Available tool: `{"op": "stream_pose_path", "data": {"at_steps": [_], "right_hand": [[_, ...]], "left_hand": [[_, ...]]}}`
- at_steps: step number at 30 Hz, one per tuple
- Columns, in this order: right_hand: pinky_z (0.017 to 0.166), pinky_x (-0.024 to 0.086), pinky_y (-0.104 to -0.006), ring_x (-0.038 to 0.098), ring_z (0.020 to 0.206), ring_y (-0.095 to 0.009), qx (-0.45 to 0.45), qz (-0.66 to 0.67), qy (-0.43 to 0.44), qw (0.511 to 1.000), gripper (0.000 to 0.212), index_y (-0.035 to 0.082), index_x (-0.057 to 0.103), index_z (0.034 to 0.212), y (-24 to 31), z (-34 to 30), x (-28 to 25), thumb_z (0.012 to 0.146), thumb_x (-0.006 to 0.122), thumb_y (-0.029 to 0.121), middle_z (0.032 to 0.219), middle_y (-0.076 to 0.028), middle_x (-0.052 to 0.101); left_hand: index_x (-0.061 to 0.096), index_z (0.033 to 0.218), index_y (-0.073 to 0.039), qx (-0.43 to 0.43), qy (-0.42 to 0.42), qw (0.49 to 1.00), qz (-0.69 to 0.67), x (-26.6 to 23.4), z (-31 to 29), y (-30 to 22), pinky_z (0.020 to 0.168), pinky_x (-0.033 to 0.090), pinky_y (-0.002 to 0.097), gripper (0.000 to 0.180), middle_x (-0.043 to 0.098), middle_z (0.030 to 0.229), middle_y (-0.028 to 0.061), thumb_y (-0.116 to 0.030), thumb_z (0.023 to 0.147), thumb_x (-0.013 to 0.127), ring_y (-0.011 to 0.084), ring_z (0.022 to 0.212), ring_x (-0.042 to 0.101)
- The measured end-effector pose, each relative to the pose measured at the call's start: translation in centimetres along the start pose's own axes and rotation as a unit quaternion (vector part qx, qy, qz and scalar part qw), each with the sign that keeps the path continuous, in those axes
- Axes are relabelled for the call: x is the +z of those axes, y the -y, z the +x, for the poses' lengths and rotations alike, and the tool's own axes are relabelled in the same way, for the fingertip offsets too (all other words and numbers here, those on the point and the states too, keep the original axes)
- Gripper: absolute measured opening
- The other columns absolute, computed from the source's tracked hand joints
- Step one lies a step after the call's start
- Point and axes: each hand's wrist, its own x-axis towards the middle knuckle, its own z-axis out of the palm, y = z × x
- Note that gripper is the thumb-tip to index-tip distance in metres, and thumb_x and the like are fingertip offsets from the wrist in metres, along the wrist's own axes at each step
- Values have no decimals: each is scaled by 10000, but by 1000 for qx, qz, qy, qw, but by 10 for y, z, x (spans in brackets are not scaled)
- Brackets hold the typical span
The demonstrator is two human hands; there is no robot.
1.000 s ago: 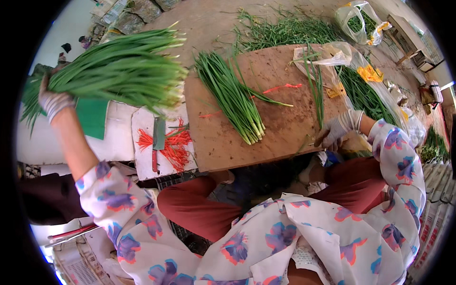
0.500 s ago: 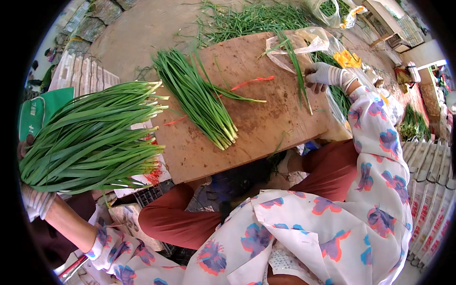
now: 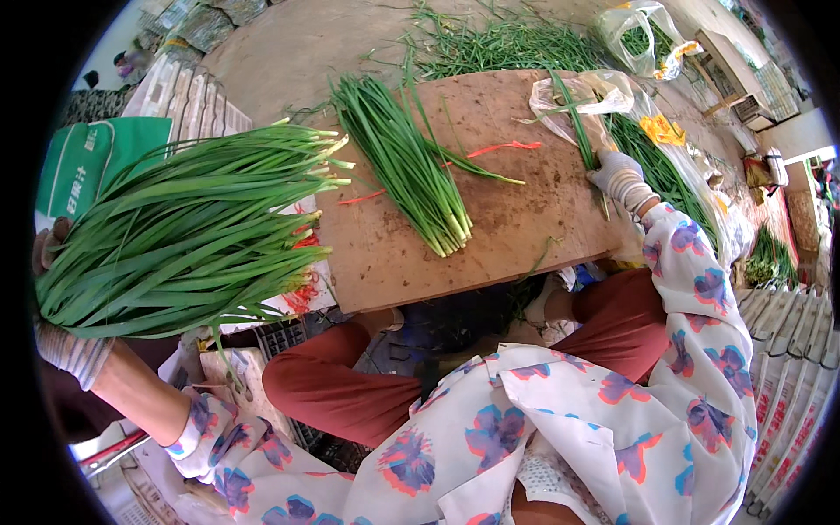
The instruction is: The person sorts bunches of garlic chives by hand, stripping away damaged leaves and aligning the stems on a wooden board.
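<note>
Left hand (image 3: 54, 337), gloved, grip closed on large bundle of long green chives (image 3: 188, 232); right hand (image 3: 619, 178), grip unclear, resting on brown wooden counter (image 3: 516, 219) beside smaller chive bunch (image 3: 404, 162).

A green bag (image 3: 96, 166) with white print lies at the far left, partly hidden behind the held bundle of greens. A clear plastic bag (image 3: 595, 92) sits at the far right corner of the wooden counter (image 3: 525, 219), crumpled and open, with green stalks running through it. Just right of it a small yellow label or wrapper (image 3: 662, 129) lies on more clear plastic. Farther off, at the top right, another clear bag (image 3: 643, 35) with yellow-orange print holds greens. Along the right edge, white printed sacks (image 3: 787, 367) with red marks lie stacked in rows.
</note>
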Motion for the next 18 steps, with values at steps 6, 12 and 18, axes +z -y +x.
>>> {"op": "stream_pose_path", "data": {"at_steps": [6,12,18], "right_hand": [[703,493,-372,626,829,-261,86,332,-35,939,372,68,589,1021,-33,12,37,696,677,226,872,-131,638],[530,482,-316,585,668,-178,0,798,33,601,278,65,550,1104,49,-56,-30,839,550,150,881,-79,619],[505,463,-276,620,695,-140,-76,625,-14,777,279,86,527,1161,143,-5,-23,902,432,132,885,-65,659]], "left_hand": [[361,1183,137,52,-11,997,54,18,-9,5,971,363,362,435,459,1014,188,-168,889,459,256,968,440],[294,1302,102,24,26,999,9,60,-25,29,920,323,332,660,411,823,67,-135,740,546,175,787,405],[159,1395,55,-130,211,953,-173,110,-31,46,894,334,325,687,404,775,22,-151,844,512,153,747,413]]}}
